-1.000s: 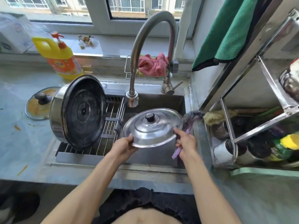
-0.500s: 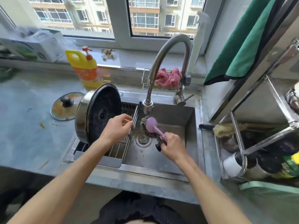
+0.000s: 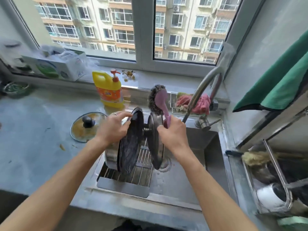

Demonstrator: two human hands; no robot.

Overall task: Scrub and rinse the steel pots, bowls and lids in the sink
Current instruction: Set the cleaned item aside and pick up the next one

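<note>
A steel pot (image 3: 113, 157) lies on its side on the sink's drain rack (image 3: 141, 175), its blackened bottom (image 3: 131, 145) facing right. My left hand (image 3: 113, 129) grips the pot's upper rim. A steel lid (image 3: 155, 147) stands on edge just right of the pot, knob toward the pot's bottom. My right hand (image 3: 174, 133) holds the purple handle of a steel-wool scrubber (image 3: 155, 100), whose head points up above the lid. The thumb side of that hand is against the lid's rim; whether it holds the lid I cannot tell.
The sink basin (image 3: 208, 147) lies open to the right, under the curved faucet (image 3: 200, 90). A dirty glass lid (image 3: 78, 130) and a yellow detergent bottle (image 3: 110, 90) are on the left counter. A pink cloth (image 3: 201, 104) sits behind the faucet. A utensil rack (image 3: 273, 164) stands at right.
The steel lid, held flat in both hands a second ago, now stands on edge beside the pot. My left hand moved onto the pot's rim and the scrubber rose out of the basin.
</note>
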